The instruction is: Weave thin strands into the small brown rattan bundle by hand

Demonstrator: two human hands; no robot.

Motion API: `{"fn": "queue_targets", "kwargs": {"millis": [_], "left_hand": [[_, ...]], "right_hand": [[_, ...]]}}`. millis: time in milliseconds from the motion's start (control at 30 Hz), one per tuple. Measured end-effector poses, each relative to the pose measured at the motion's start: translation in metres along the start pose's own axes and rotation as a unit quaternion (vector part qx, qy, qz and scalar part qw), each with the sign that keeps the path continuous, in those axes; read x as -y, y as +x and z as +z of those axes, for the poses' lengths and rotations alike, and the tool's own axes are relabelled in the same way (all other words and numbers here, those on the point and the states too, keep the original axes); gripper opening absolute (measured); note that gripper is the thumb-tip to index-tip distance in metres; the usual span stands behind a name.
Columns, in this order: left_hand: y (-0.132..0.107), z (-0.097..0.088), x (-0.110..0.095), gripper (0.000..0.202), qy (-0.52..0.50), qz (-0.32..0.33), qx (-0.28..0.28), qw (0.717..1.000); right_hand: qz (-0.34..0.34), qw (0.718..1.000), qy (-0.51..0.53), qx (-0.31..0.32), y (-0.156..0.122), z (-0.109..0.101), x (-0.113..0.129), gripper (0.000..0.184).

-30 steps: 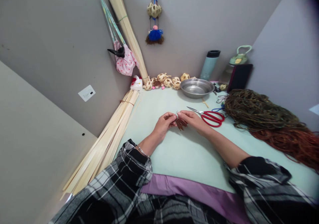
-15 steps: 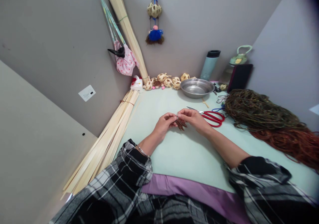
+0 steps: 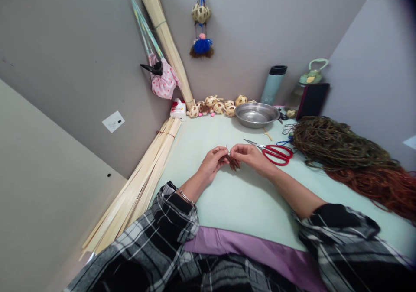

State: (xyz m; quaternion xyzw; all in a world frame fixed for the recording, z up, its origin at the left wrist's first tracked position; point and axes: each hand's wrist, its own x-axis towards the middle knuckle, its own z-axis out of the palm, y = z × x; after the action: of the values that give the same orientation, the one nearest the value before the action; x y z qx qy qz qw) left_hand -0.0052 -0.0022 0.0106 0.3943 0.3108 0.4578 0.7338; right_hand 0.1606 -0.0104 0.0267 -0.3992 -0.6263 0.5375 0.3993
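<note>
Both my hands meet over the middle of the pale green table point(image 3: 234, 196). My left hand point(image 3: 212, 162) and my right hand point(image 3: 250, 155) pinch a small brown tassel of cords point(image 3: 232, 162) between their fingertips. The tassel's loose ends fan down toward the table, and a thin strand sticks up above the pinch. Red-handled scissors point(image 3: 274, 153) lie just right of my right hand.
A heap of olive and rust-brown cords point(image 3: 351, 157) covers the right side. A steel bowl point(image 3: 256, 114), woven balls point(image 3: 217, 105), a tumbler point(image 3: 273, 84) and a dark tablet point(image 3: 312, 101) stand at the back. Bamboo strips point(image 3: 143, 183) lean along the left edge.
Both hands have shifted slightly left and up with the tassel, fingers reworking their pinch at its top. Nothing else moved.
</note>
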Motion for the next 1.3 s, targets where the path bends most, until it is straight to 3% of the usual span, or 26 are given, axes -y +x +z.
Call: {"fn": "queue_targets", "kwargs": {"millis": [467,667,867,1067,1300], "left_hand": [[-0.0009,0.0009,0.0011,0.027,0.024,0.002,0.006,1.000],[-0.0015,0.0002,0.0013,0.026,0.030,0.009,0.001,1.000],[-0.0012,0.0003,0.0023,0.023,0.049,0.013,0.012,0.999],[-0.0023,0.0022,0.0020,0.022,0.053,0.010,0.008,0.998],[-0.0026,0.0027,0.0018,0.025,0.043,0.005,0.017,0.999]], "right_hand": [[-0.008,0.996,0.027,-0.088,0.0018,-0.0032,-0.0044,0.029],[-0.005,1.000,0.015,-0.015,-0.0006,-0.0018,-0.0022,0.032],[0.000,0.998,0.004,-0.058,0.0002,-0.0016,-0.0001,0.025],[0.019,0.999,0.006,-0.047,-0.0006,0.0016,0.0023,0.014],[0.008,0.997,0.008,-0.070,0.0008,0.0006,0.0017,0.015]]}}
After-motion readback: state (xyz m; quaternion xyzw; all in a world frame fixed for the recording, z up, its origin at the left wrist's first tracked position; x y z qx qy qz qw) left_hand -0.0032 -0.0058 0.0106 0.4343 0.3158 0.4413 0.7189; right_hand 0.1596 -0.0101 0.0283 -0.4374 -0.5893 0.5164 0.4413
